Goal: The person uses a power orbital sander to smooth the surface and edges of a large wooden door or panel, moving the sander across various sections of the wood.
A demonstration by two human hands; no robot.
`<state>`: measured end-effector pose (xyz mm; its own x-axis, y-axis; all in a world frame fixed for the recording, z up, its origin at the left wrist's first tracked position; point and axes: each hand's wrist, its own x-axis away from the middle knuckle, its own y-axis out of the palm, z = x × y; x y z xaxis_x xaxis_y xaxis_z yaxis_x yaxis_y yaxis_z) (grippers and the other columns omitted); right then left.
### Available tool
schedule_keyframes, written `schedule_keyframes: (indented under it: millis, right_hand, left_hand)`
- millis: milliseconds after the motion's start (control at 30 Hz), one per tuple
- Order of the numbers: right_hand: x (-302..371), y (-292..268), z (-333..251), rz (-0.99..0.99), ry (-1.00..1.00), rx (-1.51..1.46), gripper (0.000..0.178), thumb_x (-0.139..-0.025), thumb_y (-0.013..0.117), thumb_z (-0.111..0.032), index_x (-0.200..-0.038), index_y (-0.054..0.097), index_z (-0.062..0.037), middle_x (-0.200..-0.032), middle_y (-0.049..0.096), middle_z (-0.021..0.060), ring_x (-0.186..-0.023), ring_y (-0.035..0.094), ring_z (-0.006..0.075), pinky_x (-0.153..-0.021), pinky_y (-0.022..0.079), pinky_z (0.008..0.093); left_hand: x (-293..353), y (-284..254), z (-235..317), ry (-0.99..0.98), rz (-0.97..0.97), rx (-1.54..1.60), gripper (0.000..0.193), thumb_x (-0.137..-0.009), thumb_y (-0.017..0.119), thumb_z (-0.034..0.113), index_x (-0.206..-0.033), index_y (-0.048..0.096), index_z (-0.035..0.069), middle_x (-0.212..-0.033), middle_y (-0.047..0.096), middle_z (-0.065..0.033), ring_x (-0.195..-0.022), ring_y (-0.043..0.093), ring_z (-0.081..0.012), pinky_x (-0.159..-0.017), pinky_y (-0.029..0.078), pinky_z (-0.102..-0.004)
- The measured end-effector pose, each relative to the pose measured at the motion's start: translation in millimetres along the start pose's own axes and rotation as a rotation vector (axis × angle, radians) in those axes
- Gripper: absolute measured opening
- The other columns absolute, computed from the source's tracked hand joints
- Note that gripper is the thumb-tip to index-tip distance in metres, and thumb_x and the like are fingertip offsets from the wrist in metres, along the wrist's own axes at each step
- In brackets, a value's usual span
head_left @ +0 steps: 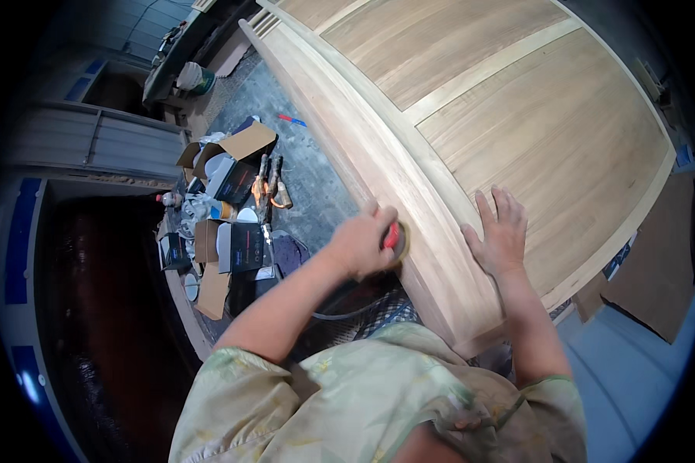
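Note:
My left hand point(361, 241) is wrapped round a red and dark sander point(394, 237) with a round, yellowish pad. That pad stands on edge against the side of the moulded rail point(413, 208) of a large pale wooden panel piece. My right hand point(502, 231) lies on the rail's inner edge beside the panel point(548, 139), fingers spread, holding nothing. My left fingers partly cover the sander's body. A thin hose point(340, 316) curves below my left forearm.
Left of the wood, a grey worktop point(313, 185) carries opened cardboard boxes point(247, 143) of discs, several dark-handled tools point(270, 181), and a red and blue stick-like item point(292, 120). A white bucket point(196, 78) stands farther back. Brown cardboard point(652, 270) lies at right.

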<state>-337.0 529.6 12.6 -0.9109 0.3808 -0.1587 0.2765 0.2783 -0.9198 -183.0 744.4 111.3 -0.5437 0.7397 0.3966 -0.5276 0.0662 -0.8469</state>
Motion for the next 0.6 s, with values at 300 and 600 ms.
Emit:
schedule_keyframes:
  millis: [300,600]
  right_hand:
    - [-5,3,-7,-0.011,-0.049,0.059,0.061,-0.085,0.060,-0.040,-0.137,0.048,-0.0112,-0.141,0.039,0.0172,-0.134,0.029,0.0354,-0.110,0.021,0.0505]
    - [0,5,-3,0.031,-0.029,0.024,0.059,-0.085,0.060,-0.041,-0.135,0.051,-0.0104,-0.142,0.040,0.0170,-0.135,0.030,0.0343,-0.111,0.020,0.0499]
  left_hand:
    - [-17,25,-90,-0.208,0.794,0.489,0.057,-0.066,0.075,0.023,-0.114,0.053,0.004,-0.105,0.058,-0.0198,-0.101,0.056,-0.0350,-0.089,0.045,-0.0400]
    - [71,85,17,0.116,0.405,0.336,0.059,-0.067,0.075,0.018,-0.121,0.051,0.007,-0.111,0.054,-0.0210,-0.107,0.055,-0.0395,-0.092,0.046,-0.0439]
